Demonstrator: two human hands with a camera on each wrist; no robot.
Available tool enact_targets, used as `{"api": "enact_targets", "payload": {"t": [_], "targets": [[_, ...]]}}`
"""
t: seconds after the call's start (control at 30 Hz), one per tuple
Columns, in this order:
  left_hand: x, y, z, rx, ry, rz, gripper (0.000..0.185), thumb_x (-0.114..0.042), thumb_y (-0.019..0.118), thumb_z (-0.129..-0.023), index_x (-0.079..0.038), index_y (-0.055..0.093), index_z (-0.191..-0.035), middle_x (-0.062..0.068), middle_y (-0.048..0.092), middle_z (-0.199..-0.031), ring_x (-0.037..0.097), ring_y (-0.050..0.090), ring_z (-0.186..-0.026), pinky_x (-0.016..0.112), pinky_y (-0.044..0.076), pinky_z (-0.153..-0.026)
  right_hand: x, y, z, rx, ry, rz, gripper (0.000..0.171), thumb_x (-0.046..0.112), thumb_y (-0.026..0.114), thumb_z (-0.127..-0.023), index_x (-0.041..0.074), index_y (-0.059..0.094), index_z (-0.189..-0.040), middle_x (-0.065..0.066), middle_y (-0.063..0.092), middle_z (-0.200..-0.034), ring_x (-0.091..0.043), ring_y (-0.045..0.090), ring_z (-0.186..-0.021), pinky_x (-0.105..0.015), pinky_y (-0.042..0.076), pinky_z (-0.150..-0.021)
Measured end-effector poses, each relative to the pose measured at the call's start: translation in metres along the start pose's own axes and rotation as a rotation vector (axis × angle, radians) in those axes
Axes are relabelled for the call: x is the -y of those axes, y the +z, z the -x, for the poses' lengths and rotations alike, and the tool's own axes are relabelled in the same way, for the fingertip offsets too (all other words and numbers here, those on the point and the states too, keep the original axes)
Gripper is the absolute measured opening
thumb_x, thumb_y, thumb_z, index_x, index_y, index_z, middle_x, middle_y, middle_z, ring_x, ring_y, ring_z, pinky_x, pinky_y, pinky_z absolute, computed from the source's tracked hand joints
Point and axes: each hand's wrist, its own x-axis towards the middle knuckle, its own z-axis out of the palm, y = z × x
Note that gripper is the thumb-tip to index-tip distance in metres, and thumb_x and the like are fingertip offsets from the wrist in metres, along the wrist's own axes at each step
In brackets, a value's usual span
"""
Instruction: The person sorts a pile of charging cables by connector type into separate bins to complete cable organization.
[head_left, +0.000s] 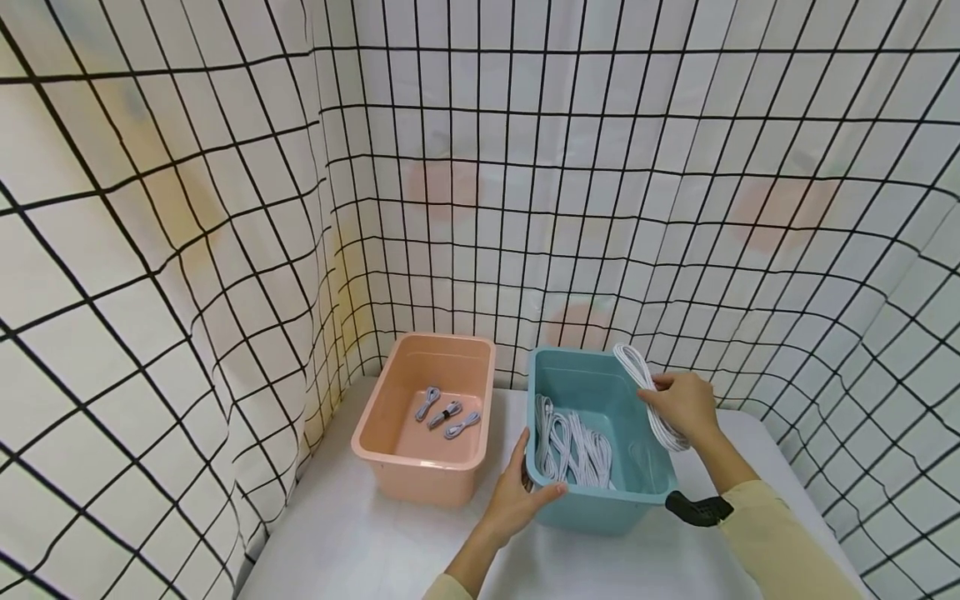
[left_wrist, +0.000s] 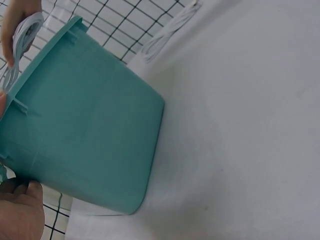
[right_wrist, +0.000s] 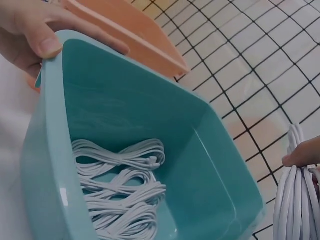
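Note:
A teal bin [head_left: 643, 490] [left_wrist: 85, 135] [right_wrist: 220, 180] stands on the white table, with several white cable coils [head_left: 573, 446] [right_wrist: 122, 192] lying in its bottom. My left hand [head_left: 525, 492] [right_wrist: 35, 35] [left_wrist: 20, 212] grips the bin's near left corner, thumb over the rim. Above the bin's right rim, my right hand [head_left: 686, 406] [right_wrist: 302, 152] holds a coiled white cable [head_left: 648, 392] [right_wrist: 297, 200] [left_wrist: 22, 35].
A peach bin [head_left: 390, 446] [right_wrist: 130, 35] stands left of the teal one, with three small tied cable bundles [head_left: 446, 412] inside. Grid-patterned curtain walls close in on the left, back and right. A loose white cable [left_wrist: 170, 30] lies on the table near the curtain.

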Motion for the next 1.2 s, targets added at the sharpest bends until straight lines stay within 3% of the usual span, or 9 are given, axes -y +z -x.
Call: {"api": "enact_targets", "payload": {"t": [0.1, 0.3, 0.53, 0.93, 1.2], "targets": [[0.000, 0.000, 0.000, 0.000, 0.003, -0.004, 0.108, -0.035, 0.084, -0.088, -0.021, 0.012, -0.168, 0.015, 0.021, -0.169, 0.037, 0.032, -0.149, 0.048, 0.035, -0.114, 0.006, 0.002, -0.005, -0.029, 0.032, 0.000, 0.047, 0.023, 0.076, -0.094, -0.013, 0.068, -0.122, -0.027, 0.072, -0.106, -0.041, 0.069, -0.093, -0.052, 0.056, -0.078], [0.002, 0.001, 0.000, 0.000, -0.020, -0.005, 0.109, -0.037, 0.085, -0.087, -0.025, 0.012, -0.168, 0.014, 0.021, -0.169, 0.036, 0.031, -0.149, 0.047, 0.035, -0.114, 0.007, -0.003, -0.005, -0.097, 0.039, 0.011, 0.054, 0.028, 0.070, -0.099, -0.010, 0.059, -0.136, -0.029, 0.067, -0.119, -0.052, 0.057, -0.111, -0.065, 0.042, -0.092], [-0.001, 0.000, 0.000, 0.003, -0.005, -0.007, 0.109, -0.037, 0.084, -0.088, -0.020, 0.011, -0.168, 0.014, 0.020, -0.169, 0.037, 0.031, -0.149, 0.048, 0.034, -0.114, -0.003, -0.005, -0.001, -0.093, 0.024, 0.017, 0.051, 0.029, 0.070, -0.098, -0.008, 0.062, -0.132, -0.027, 0.068, -0.116, -0.050, 0.058, -0.107, -0.061, 0.046, -0.081], [0.001, -0.001, 0.001, 0.004, -0.029, -0.015, 0.108, -0.040, 0.084, -0.088, -0.026, 0.012, -0.168, 0.012, 0.020, -0.169, 0.035, 0.031, -0.149, 0.047, 0.035, -0.114, -0.022, -0.007, 0.012, -0.037, -0.038, -0.008, 0.047, 0.025, 0.074, -0.096, -0.008, 0.065, -0.128, -0.026, 0.069, -0.108, -0.048, 0.061, -0.105, -0.058, 0.050, -0.077], [0.003, 0.000, 0.000, 0.005, -0.024, -0.012, 0.109, -0.040, 0.084, -0.088, -0.027, 0.012, -0.168, 0.011, 0.020, -0.169, 0.033, 0.032, -0.149, 0.045, 0.034, -0.115, -0.036, -0.014, 0.019, -0.001, -0.050, -0.007, 0.050, 0.028, 0.073, -0.097, -0.007, 0.063, -0.132, -0.026, 0.069, -0.112, -0.049, 0.064, -0.105, -0.056, 0.056, -0.073]]}}
